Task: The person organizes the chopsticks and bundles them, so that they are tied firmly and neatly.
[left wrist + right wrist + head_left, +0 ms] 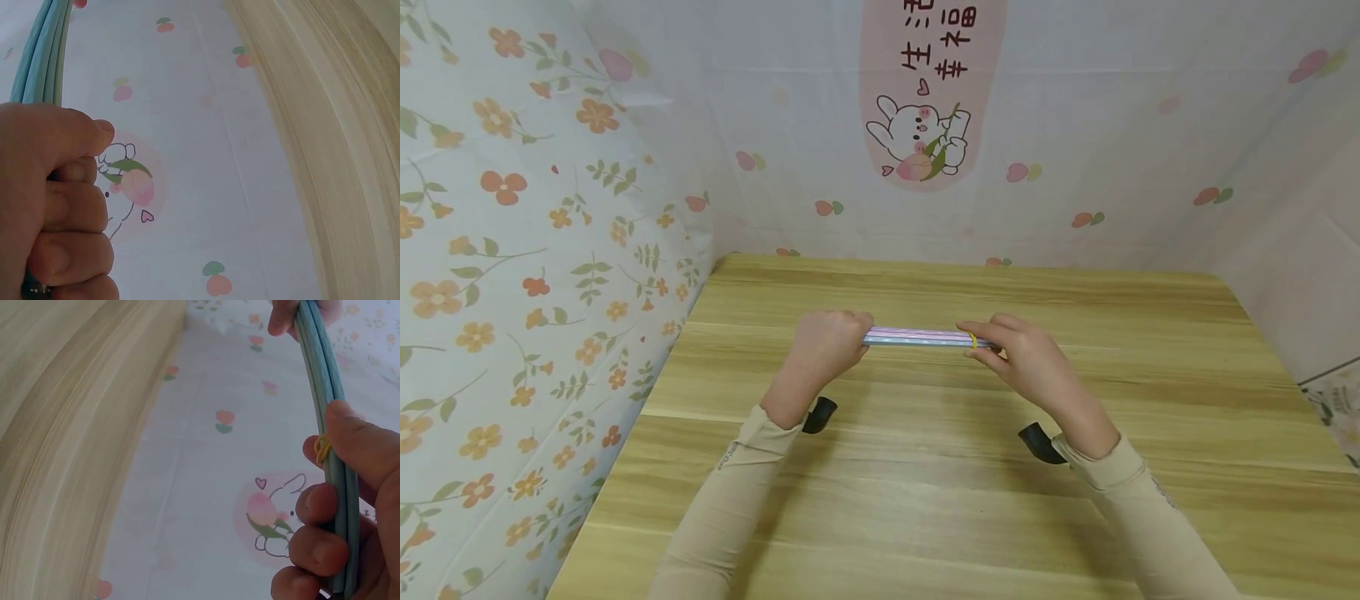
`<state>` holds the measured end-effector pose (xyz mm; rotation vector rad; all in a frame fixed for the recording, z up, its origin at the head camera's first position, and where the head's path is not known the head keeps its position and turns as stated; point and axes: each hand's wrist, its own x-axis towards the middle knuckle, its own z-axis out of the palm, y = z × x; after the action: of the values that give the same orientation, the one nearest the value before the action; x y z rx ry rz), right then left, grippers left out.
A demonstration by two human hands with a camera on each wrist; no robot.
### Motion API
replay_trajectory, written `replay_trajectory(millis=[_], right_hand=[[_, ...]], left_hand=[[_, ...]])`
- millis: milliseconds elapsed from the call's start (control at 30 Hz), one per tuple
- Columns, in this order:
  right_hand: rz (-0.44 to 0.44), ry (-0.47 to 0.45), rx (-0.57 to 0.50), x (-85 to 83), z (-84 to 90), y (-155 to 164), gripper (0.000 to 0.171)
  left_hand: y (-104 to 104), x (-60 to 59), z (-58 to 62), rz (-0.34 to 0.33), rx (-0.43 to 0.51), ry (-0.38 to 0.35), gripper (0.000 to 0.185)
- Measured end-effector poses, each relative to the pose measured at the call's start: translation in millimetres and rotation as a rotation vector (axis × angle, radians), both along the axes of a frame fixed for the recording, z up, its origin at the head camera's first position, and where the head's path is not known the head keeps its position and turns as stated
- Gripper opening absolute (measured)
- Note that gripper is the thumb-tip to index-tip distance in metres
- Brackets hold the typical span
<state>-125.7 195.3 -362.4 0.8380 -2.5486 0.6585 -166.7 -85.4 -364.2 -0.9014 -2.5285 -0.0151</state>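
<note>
A bundle of pastel pink, purple and blue pencils point(917, 337) is held level above the table, spanning from hand to hand. The left hand point(833, 343) grips one end in a fist, its fingers curled round the pencils point(42, 59) in the left wrist view. Near the other end, a yellow rubber band point(973, 340) is looped around the bundle. The right hand point(1026, 354) holds that end. In the right wrist view, the thumb presses beside the rubber band point(322, 450) and the other fingers curl round the bundle. Both pencil ends are mostly hidden by the hands.
Below the hands lies a wood-grain table point(925, 483). A white printed cloth point(1075, 125) with a rabbit picture hangs behind its far edge, and a floral curtain point(512, 275) hangs at the left. Black straps or mounts point(1041, 443) show beside the wrists.
</note>
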Motion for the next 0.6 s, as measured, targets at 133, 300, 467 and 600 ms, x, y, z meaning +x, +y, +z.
replay_trajectory(millis=[133, 300, 467, 600], right_hand=[[-0.024, 0.002, 0.015, -0.7, 0.2, -1.7, 0.041], [-0.025, 0.056, 0.026, -2.1, -0.7, -3.7, 0.047], [-0.046, 0.122, 0.056, -3.9, -2.7, -5.5, 0.049], [-0.053, 0.151, 0.064, -4.0, -3.4, -6.1, 0.056]], left_hand=[[0.8, 0.5, 0.6, -0.002, 0.013, -0.006, 0.027], [1.6, 0.2, -0.2, -0.007, 0.016, 0.014, 0.031], [3.1, -0.6, -0.9, -0.011, 0.007, 0.027, 0.032], [4.0, -0.7, -0.6, -0.007, 0.001, 0.018, 0.029]])
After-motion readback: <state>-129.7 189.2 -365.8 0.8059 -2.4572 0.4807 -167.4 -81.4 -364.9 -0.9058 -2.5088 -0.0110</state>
